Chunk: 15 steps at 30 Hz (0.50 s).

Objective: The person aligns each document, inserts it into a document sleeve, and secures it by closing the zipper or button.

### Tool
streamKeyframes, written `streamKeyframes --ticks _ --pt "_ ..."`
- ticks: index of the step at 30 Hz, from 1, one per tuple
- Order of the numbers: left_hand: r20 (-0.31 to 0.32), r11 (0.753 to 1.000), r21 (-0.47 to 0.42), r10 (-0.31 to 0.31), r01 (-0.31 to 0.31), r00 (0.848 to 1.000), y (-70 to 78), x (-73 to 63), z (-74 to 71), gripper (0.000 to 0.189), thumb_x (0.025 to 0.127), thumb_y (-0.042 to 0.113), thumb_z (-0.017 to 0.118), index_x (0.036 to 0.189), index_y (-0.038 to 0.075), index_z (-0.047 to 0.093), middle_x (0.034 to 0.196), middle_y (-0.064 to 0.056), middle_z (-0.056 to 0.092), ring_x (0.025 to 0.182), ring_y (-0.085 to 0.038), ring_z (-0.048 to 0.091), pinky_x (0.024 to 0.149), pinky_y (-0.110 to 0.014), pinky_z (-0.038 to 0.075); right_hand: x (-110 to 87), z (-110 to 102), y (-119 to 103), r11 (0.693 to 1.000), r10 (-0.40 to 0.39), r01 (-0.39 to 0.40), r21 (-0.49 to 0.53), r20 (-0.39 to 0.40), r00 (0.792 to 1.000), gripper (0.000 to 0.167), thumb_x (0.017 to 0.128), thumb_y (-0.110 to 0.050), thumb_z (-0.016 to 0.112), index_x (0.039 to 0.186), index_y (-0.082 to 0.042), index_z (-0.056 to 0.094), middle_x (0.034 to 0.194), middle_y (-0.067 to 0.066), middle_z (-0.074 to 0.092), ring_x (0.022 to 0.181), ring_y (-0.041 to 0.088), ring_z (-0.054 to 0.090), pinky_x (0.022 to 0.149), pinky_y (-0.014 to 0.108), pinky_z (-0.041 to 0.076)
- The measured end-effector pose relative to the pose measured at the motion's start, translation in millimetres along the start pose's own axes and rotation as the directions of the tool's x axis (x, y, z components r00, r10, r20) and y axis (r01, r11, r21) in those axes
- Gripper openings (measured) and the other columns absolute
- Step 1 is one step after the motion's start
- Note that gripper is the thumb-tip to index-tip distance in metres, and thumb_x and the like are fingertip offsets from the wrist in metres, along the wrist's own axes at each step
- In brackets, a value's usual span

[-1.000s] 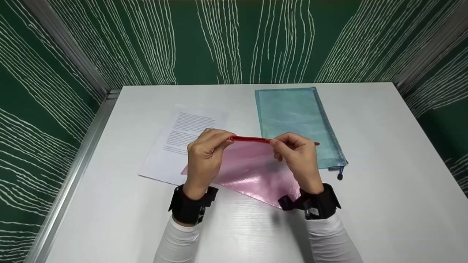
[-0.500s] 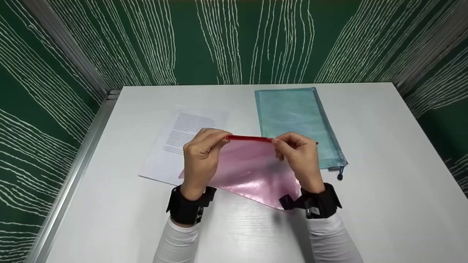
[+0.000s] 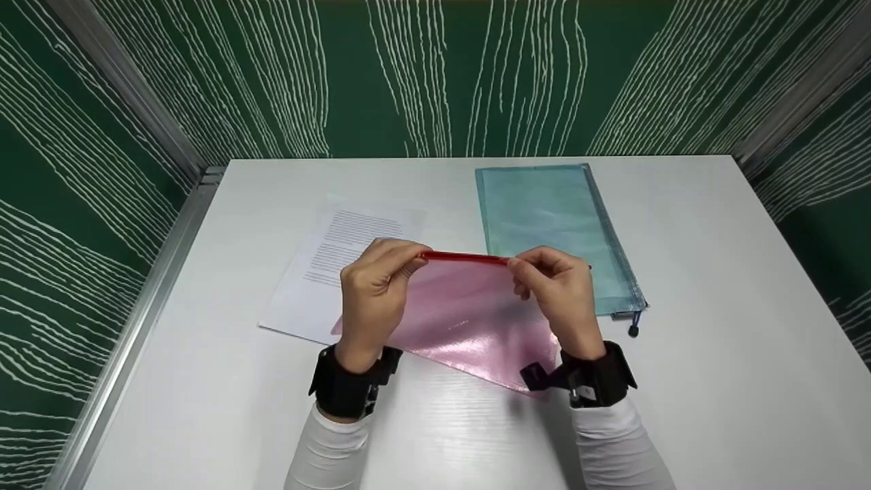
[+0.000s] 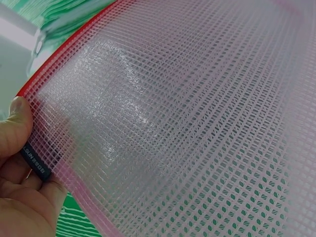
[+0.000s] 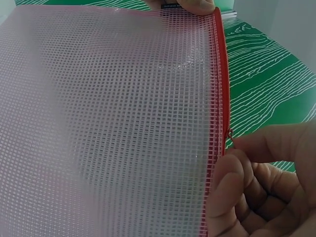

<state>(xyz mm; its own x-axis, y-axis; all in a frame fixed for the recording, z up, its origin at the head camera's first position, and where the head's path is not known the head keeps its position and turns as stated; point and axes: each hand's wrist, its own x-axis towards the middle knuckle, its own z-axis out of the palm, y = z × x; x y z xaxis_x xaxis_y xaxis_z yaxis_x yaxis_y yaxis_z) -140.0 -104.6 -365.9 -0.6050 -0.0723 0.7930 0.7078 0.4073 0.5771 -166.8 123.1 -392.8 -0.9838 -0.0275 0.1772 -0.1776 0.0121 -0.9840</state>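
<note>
A pink mesh zipper pouch point(image 3: 469, 320) hangs from both hands over the table, its red zipper point(image 3: 466, 257) stretched across the top. My left hand point(image 3: 375, 292) pinches the zipper's left end; in the left wrist view its thumb point(image 4: 17, 121) lies at the corner beside a small black label point(image 4: 35, 165). Farther along the same edge, my right hand point(image 3: 561, 296) pinches at the zipper slider point(image 5: 228, 133), thumb and forefinger meeting just below it in the right wrist view. The right end of the zipper is mostly hidden behind that hand.
White printed sheets point(image 3: 360, 235) lie on the table at left, partly behind the left hand and pouch. A teal mesh zipper pouch point(image 3: 544, 204) with a dark pull tag point(image 3: 634, 327) lies flat behind the right hand. Green, white-streaked panels point(image 3: 456, 82) enclose the white table point(image 3: 714, 306).
My left hand has shifted slightly left with the pouch corner. A little more red zipper shows between the hands, and less sticks out beyond the right hand.
</note>
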Motion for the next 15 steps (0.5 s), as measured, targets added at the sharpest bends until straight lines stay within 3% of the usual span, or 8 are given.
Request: streamKeyframes --ticks 15 --pt "-0.021 1.000 -0.013 -0.003 0.003 1.000 -2.3 -0.1 -4.2 0.010 0.077 0.008 0.069 0.086 0.006 0.073 0.080 -0.002 0.068 0.075 -0.011 0.059 0.061 -0.020 0.045 0.8 -5.0 2.1 1.000 0.002 -0.002 -0.025 -0.014 1.000 0.017 0.082 -0.015 0.069 0.083 0.002 0.066 0.069 0.013 0.059 0.058 0.024 0.053 0.054 0.031 0.047"
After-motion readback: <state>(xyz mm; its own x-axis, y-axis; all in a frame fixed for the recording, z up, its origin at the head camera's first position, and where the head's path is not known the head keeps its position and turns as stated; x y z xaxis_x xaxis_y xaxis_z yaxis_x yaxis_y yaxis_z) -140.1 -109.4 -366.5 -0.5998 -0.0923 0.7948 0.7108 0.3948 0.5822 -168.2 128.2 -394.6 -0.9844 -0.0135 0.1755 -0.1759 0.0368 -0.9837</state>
